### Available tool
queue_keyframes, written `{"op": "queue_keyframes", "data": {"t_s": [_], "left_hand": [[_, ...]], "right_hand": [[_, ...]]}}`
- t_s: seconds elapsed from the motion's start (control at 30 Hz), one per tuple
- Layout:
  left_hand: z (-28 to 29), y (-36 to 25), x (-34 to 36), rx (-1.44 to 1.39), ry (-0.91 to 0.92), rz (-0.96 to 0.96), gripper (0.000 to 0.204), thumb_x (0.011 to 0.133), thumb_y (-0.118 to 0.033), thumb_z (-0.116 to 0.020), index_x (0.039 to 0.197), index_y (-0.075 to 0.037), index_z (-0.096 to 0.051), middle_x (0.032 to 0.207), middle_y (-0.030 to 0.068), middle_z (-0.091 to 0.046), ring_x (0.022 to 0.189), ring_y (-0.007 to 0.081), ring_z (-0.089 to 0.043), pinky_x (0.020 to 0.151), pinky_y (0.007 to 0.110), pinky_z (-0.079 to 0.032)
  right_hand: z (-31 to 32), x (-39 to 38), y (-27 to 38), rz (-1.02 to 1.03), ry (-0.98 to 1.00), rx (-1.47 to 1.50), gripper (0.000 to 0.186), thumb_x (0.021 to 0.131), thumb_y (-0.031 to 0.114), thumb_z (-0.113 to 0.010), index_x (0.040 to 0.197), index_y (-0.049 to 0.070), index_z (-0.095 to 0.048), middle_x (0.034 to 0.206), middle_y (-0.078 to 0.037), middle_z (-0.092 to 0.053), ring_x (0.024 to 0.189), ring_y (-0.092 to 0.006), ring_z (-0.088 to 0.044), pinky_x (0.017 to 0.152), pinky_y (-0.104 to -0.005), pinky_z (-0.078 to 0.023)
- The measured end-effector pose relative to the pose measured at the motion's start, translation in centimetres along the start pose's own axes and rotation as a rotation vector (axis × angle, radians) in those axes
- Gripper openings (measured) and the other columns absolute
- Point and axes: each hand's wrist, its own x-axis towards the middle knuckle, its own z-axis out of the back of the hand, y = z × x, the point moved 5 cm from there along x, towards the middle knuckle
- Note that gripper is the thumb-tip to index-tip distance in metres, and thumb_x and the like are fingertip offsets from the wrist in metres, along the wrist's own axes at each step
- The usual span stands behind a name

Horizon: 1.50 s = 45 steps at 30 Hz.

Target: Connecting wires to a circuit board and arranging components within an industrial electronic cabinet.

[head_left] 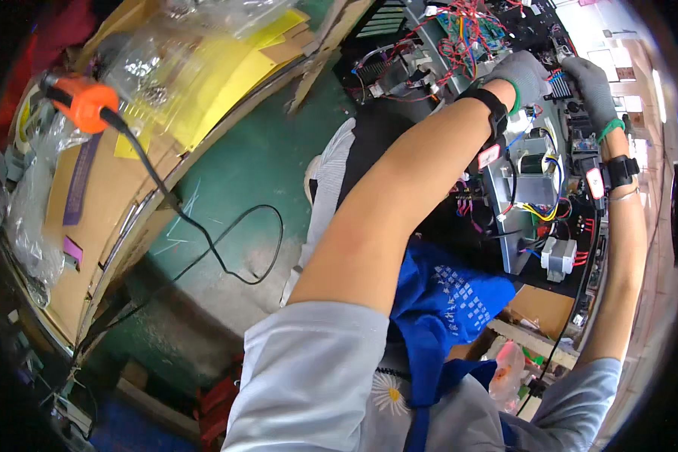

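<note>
My left hand (521, 75), in a grey glove with a green cuff and a black wrist strap, rests curled on an opened electronic unit (531, 162) on the bench at upper right. My right hand (591, 87), gloved the same way, grips the far side of that unit near a blue finned part (559, 84). The unit shows a metal chassis, a transformer (536, 158) and a green circuit board (476, 26) with red, blue and yellow wires. I cannot tell whether either hand holds a separate small part. A blue apron (444, 301) hangs on my chest.
An orange-handled soldering tool (83, 102) lies on cardboard boxes (105, 211) at left, its black cord (226, 248) looping over the green floor (256, 166). Clear plastic bags and yellow sheets (218, 68) lie on the boxes. A small white transformer (559, 255) sits near the bench edge.
</note>
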Motion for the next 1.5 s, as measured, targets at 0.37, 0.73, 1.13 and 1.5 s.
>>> {"op": "queue_keyframes", "data": {"t_s": [0.37, 0.73, 1.13, 1.5], "left_hand": [[1.2, -0.4, -1.2, 0.224, -0.008, -0.086, 0.026, 0.074, -0.026, -0.056, 0.080, -0.005, -0.070, 0.087, 0.0196, -0.066, 0.083, 0.0363, -0.064, 0.078, 0.042, -0.051], [2.9, 1.8, -4.2, -0.164, 0.052, 0.306, 0.025, 0.082, -0.014, -0.061, 0.096, 0.006, -0.062, 0.079, 0.0165, -0.064, 0.066, 0.0206, -0.062, 0.066, 0.034, -0.050], [-7.5, 7.7, -22.7, 0.285, -0.537, 0.125, 0.049, 0.071, -0.026, -0.073, 0.115, -0.011, -0.057, 0.118, 0.0121, -0.053, 0.112, 0.0323, -0.049, 0.092, 0.043, -0.040], [-10.6, 9.5, -17.4, -0.099, -0.745, 0.192, 0.039, 0.076, -0.022, -0.070, 0.108, -0.003, -0.061, 0.117, 0.0170, -0.053, 0.110, 0.0361, -0.047, 0.091, 0.043, -0.039]], "right_hand": [[1.2, -2.2, -0.7, 0.033, 0.241, 0.016, 0.036, 0.087, 0.038, -0.063, 0.097, 0.004, -0.063, 0.069, 0.002, -0.053, 0.054, -0.0046, -0.047, 0.045, -0.0209, -0.037], [-3.4, -5.4, -2.8, 0.010, 0.589, -0.148, 0.034, 0.087, 0.031, -0.060, 0.104, 0.001, -0.062, 0.078, -0.002, -0.057, 0.066, -0.0082, -0.056, 0.054, -0.0241, -0.046], [-2.1, -8.9, 2.7, 0.041, 0.553, -0.242, 0.031, 0.087, 0.030, -0.060, 0.104, 0.005, -0.063, 0.083, 0.001, -0.060, 0.070, -0.0054, -0.055, 0.057, -0.0210, -0.043], [0.5, -10.2, -0.6, 0.100, 0.451, -0.225, 0.033, 0.083, 0.026, -0.061, 0.102, -0.001, -0.064, 0.080, -0.005, -0.061, 0.070, -0.0099, -0.056, 0.062, -0.0268, -0.047]]}}
